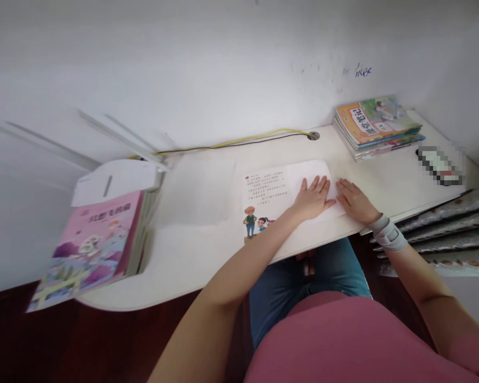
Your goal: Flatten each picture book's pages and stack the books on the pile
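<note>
Left hand (313, 198) lies flat on the paper (289, 183), right hand (357, 203) by its edge, fingers out straight, grabbing nothing; white desk (191, 255), white wall (223, 69)

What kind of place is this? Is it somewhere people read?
It looks like a study corner, maybe at home, though I can't be sure. There's a white desk, a pink-covered picture book atop a stack at the left, and an illustrated paper with printed text.
</note>
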`<state>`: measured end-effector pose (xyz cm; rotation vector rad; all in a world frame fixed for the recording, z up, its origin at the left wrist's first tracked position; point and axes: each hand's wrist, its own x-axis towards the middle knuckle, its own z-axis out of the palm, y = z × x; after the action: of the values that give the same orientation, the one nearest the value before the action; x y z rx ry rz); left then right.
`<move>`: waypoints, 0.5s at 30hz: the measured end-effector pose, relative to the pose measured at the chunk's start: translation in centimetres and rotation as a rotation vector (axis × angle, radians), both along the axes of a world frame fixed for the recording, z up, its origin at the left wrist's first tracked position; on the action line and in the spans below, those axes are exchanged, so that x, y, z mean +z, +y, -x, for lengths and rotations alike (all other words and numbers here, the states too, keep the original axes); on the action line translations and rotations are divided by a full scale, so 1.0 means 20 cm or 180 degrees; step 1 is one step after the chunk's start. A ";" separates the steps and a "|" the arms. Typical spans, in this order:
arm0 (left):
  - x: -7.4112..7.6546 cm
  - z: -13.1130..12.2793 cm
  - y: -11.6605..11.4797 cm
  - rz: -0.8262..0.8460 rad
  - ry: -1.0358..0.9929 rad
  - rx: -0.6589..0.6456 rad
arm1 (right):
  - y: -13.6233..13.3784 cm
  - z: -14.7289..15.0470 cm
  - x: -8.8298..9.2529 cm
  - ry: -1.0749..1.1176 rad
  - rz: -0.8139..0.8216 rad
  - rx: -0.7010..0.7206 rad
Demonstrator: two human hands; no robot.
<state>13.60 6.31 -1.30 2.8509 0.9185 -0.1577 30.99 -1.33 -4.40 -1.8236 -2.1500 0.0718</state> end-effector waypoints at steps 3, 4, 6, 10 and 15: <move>-0.01 0.01 0.00 -0.0022 -0.0042 -0.0020 | 0.00 0.00 0.01 -0.0099 0.0012 -0.0009; -0.01 0.01 0.00 -0.0026 -0.0059 -0.0040 | 0.00 0.00 0.01 -0.0123 0.0014 -0.0004; -0.01 0.03 -0.01 -0.0028 -0.0073 -0.0065 | 0.00 -0.01 0.02 -0.0169 0.0021 0.0038; -0.02 0.04 -0.01 -0.0034 -0.0059 0.0009 | -0.01 -0.01 0.01 -0.0296 0.0022 0.0159; -0.02 0.00 -0.01 -0.0013 -0.0035 0.0085 | -0.02 -0.01 0.00 -0.0349 -0.0043 0.0146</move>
<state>13.57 6.13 -1.66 2.8389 0.9555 -0.1373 31.13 -1.82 -4.47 -1.8100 -2.2608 -0.0332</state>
